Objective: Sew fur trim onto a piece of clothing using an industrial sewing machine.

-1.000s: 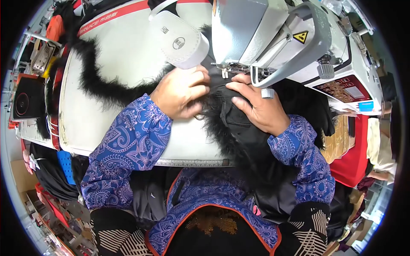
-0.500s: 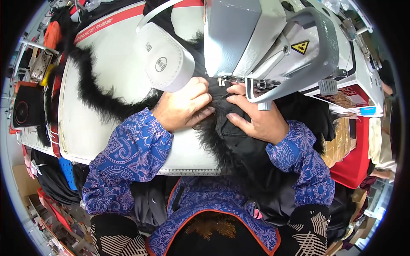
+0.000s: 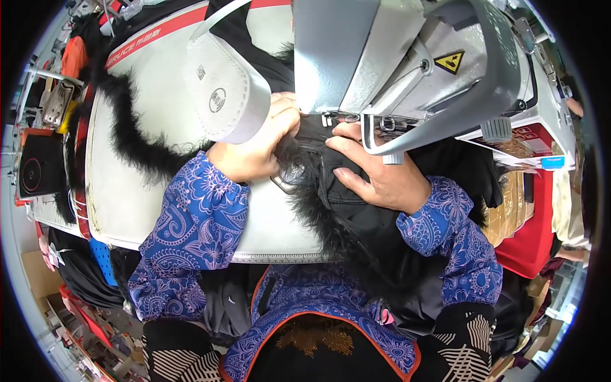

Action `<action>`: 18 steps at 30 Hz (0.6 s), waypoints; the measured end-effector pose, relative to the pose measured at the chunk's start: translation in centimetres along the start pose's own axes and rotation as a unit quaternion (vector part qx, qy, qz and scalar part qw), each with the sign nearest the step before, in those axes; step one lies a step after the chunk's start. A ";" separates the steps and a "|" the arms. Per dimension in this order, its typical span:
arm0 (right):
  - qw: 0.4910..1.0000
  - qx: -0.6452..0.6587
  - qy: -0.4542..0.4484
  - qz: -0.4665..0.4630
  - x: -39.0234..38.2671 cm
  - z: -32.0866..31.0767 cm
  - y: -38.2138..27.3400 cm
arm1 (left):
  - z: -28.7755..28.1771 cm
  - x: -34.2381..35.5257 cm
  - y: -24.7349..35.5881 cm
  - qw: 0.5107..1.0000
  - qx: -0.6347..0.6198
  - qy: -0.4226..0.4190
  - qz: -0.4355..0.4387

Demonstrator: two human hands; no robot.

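Black cloth (image 3: pixel 388 239) edged with shaggy fur (image 3: pixel 312 213) lies under and between our hands, and it runs toward us past the near edge of the white bench (image 3: pixel 273 235). Our right hand (image 3: pixel 382 175) rests palm down on the cloth, thumb spread away from slightly bent fingers, lying on it without closing round it. Our left hand (image 3: pixel 254 149) has its fingers curled in beside the fur, but a white stitched case (image 3: pixel 228 89) hangs over part of it, so we cannot tell how tightly it is closed or what it has hold of. A small metal loop (image 3: pixel 279 183) shows just on our side of it. Just beyond our right fingertips sits the grey sewing machine (image 3: pixel 407 70), looming over that hand. Left of our left hand, a long black fur strip (image 3: pixel 143 149) curves across the bench. Well to the right of our right hand are a brown package (image 3: pixel 507 213) and a red bin (image 3: pixel 525 251).
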State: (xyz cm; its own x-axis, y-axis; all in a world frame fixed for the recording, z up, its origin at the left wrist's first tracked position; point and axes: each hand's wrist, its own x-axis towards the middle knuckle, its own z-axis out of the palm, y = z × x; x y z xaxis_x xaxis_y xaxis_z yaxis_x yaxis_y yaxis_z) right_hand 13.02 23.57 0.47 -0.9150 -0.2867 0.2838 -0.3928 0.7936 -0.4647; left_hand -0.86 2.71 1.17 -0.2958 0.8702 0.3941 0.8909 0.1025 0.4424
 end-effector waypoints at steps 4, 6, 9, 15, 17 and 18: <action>1.000 0.009 -0.007 -0.003 0.1 -0.1 0.0 | 1.2 -0.4 -0.6 0.992 0.084 0.092 0.014; 1.000 -0.004 -0.006 -0.005 0.1 -0.1 0.0 | 1.7 -0.2 -0.8 0.987 0.116 0.111 0.018; 1.000 0.009 0.004 -0.012 0.1 0.0 0.1 | 2.0 -0.1 -0.5 0.980 0.153 0.124 -0.008; 1.000 0.016 0.010 -0.011 0.0 -0.2 0.1 | 1.5 0.1 -0.6 0.987 0.110 0.106 -0.043; 1.000 0.018 0.005 -0.008 0.2 -0.4 -0.3 | 0.8 -0.2 0.0 0.987 0.127 0.088 -0.035; 1.000 0.020 -0.003 0.001 0.2 -0.5 -0.3 | 0.6 -0.5 0.2 0.988 0.124 0.087 -0.034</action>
State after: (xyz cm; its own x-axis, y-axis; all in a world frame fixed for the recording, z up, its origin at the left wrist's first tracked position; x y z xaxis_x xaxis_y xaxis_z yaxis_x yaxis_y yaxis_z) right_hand 12.95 23.55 1.05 -0.9163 -0.2886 0.2777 -0.3943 0.7716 -0.4992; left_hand -0.30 2.59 0.54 -0.3942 0.7628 0.5126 0.9173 0.2921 0.2707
